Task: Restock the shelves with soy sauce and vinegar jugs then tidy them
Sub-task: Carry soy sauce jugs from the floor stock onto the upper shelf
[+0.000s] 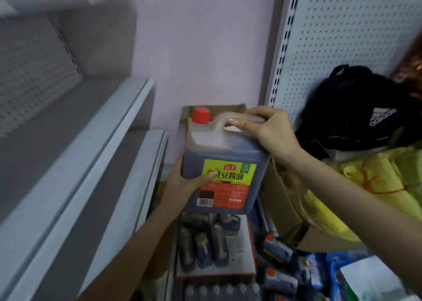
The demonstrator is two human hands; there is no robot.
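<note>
A big soy sauce jug point(228, 154) with a red cap, dark liquid and a yellow-red label hangs in the air at the centre. My right hand point(267, 129) grips its clear top handle from the right. My left hand point(185, 182) holds its lower left side, thumb across the label. Grey metal shelves point(75, 163) stand bare on the left. Below the jug, more dark jugs point(278, 252) with red caps lie on the floor.
A tray of small dark bottles point(205, 248) sits under the jug. A cardboard box point(290, 200) holding a yellow bag point(374, 182) and a black backpack point(356, 108) crowd the right. A white pegboard panel point(342, 26) rises behind them, beside a pale wall.
</note>
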